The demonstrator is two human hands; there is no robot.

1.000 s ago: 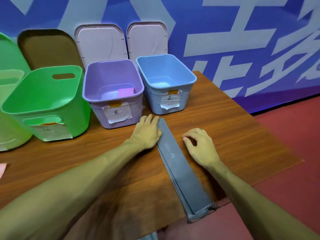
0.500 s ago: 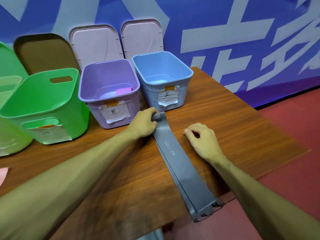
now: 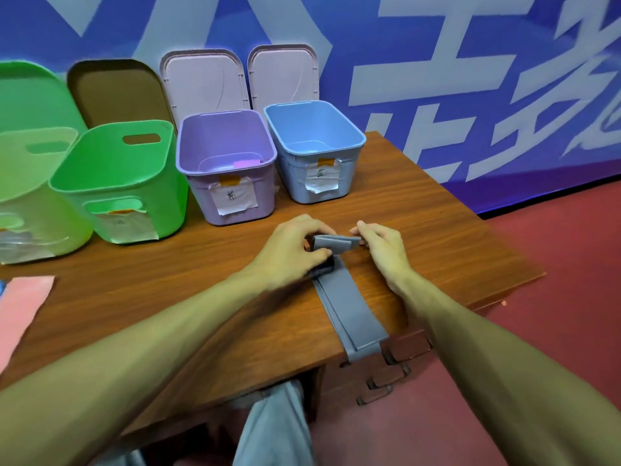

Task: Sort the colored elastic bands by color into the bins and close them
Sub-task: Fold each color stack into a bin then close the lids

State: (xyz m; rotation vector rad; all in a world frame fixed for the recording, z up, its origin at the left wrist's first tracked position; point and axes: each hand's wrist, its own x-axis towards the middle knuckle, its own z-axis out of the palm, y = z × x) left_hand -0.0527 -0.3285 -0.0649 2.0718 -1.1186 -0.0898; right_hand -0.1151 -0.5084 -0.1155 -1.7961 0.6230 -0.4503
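Four bins are seen standing open; only what looks like a magenta band (image 3: 247,163) is visible, inside the purple bin (image 3: 201,196). The grey elastic band (image 3: 353,311) lies on the table (image 3: 420,213), its folded far end pinched by the left hand (image 3: 295,250) and right hand (image 3: 383,250). A pink band (image 3: 20,307) is not yet sorted.

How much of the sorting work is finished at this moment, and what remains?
Done: one magenta piece lies in the purple bin. In hand: the left hand and right hand pinch the folded far end of the grey band. Left: binning it, sorting the pink band at the left edge of the table, and fitting the lids, which lean against the wall.
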